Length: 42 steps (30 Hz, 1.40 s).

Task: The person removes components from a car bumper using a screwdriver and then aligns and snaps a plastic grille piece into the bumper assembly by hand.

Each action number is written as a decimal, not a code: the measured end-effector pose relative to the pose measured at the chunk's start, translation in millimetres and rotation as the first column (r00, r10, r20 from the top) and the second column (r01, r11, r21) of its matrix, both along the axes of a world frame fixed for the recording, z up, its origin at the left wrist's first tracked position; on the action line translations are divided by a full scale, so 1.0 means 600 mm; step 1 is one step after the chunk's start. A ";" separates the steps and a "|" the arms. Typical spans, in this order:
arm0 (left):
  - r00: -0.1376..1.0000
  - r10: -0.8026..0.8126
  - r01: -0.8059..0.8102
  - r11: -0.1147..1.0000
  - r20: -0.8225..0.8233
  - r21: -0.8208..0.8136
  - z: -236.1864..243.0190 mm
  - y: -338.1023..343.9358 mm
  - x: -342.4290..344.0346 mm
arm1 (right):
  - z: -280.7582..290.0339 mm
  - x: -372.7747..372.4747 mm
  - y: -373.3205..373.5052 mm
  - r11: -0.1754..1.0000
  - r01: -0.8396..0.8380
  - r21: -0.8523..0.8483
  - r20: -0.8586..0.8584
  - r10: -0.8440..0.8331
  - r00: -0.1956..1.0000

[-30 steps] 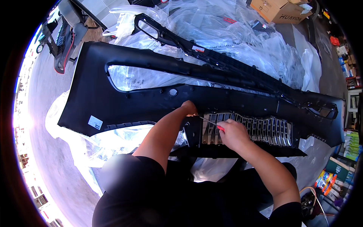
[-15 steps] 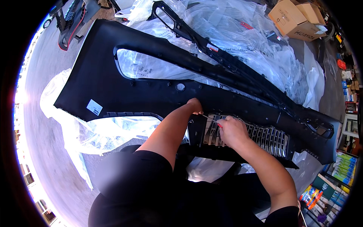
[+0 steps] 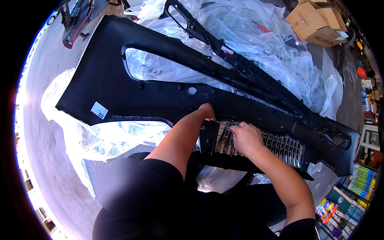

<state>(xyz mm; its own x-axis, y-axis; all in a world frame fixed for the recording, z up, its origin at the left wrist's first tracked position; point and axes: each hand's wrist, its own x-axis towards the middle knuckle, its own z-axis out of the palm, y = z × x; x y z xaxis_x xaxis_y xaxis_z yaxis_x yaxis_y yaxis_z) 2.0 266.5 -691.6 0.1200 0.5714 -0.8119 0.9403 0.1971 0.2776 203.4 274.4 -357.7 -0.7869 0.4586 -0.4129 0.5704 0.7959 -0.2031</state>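
Observation:
A large black bumper cover (image 3: 92, 68) lies across plastic sheeting (image 3: 260, 52), with a long narrower black trim piece (image 3: 248, 68) along its far side. A chrome slatted grille (image 3: 280, 150) sits at the bumper's near edge. My right hand (image 3: 248, 140) is closed on the red handle of a screwdriver (image 3: 233, 132), its thin shaft pointing left toward my left hand (image 3: 206, 112). My left hand has curled fingers at the bumper beside the grille's upper left corner, around the shaft's tip; what exactly they hold is hidden.
A cardboard box (image 3: 312, 26) stands at upper right. Another black part with red edging (image 3: 76, 28) is at upper left. A red tool (image 3: 264, 28) lies on the sheeting. Assorted packages (image 3: 360, 184) are stacked along the right, and grey floor (image 3: 52, 168) shows at left.
The view has turned, so the parts' left ends sit higher and their right ends lower. My two hands stay at the grille's upper left corner, moving only slightly.

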 end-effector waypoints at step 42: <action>0.968 0.250 -0.253 0.961 0.037 0.116 0.059 -0.025 0.003 | 0.047 -0.087 -0.042 0.939 -0.320 0.128 -0.193 0.340 0.920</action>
